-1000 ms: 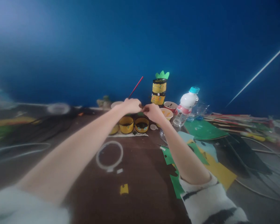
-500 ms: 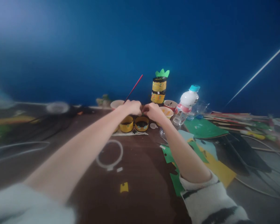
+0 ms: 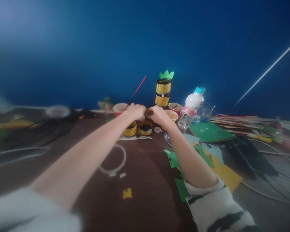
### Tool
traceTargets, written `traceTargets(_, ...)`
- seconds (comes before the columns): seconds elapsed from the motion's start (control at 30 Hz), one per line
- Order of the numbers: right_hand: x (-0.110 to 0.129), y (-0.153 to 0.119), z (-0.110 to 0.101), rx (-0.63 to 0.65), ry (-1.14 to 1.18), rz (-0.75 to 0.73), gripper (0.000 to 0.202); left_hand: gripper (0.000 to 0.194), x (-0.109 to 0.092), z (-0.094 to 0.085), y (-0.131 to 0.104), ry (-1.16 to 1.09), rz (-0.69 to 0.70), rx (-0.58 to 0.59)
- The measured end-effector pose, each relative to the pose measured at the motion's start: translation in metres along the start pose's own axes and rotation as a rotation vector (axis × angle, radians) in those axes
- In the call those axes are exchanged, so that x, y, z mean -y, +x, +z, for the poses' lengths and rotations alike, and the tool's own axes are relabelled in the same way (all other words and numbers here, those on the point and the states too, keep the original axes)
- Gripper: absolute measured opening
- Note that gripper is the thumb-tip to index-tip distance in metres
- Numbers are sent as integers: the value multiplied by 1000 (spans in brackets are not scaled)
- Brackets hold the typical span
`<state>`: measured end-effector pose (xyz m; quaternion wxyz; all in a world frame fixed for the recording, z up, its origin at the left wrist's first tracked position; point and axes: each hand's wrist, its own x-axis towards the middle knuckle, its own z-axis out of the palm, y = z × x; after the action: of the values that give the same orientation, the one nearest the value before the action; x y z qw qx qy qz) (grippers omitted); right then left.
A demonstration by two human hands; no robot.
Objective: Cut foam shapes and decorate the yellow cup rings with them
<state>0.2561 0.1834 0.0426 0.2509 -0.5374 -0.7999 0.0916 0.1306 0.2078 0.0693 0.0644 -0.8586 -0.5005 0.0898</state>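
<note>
My left hand (image 3: 137, 111) and my right hand (image 3: 156, 114) meet over the back of the dark table, fingertips bent inward and close together. Both are closed in a pinch; whatever lies between the fingers is hidden. Just below them stand two short yellow rings with dark insides, a right one (image 3: 145, 132) and a left one (image 3: 130, 132), on a white strip (image 3: 135, 138). Behind my right hand rises a yellow and black stack (image 3: 163, 89) topped with a green paper crown (image 3: 166, 74). A thin red stick (image 3: 140, 85) leans from a cup (image 3: 117, 110) behind my left hand.
Right of my hands are a cup with orange contents (image 3: 172, 114), a red cup (image 3: 176, 107) and a blue-capped bottle (image 3: 191, 106). Green paper (image 3: 182, 190) and yellow paper (image 3: 228, 175) lie at right. A tape roll (image 3: 122, 162) and small yellow piece (image 3: 127, 193) lie nearer.
The whole view has shifted slightly, so things appear a little further left. My hands stay pinched close together over the rings, with barely any movement of the fingers.
</note>
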Motion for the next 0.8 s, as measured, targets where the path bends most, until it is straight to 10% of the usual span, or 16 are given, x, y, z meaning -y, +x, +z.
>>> traceTargets(0.8, 2, -1, 4, 31, -122, -34, 16, 29, -4, 6, -4, 0, -25, -87)
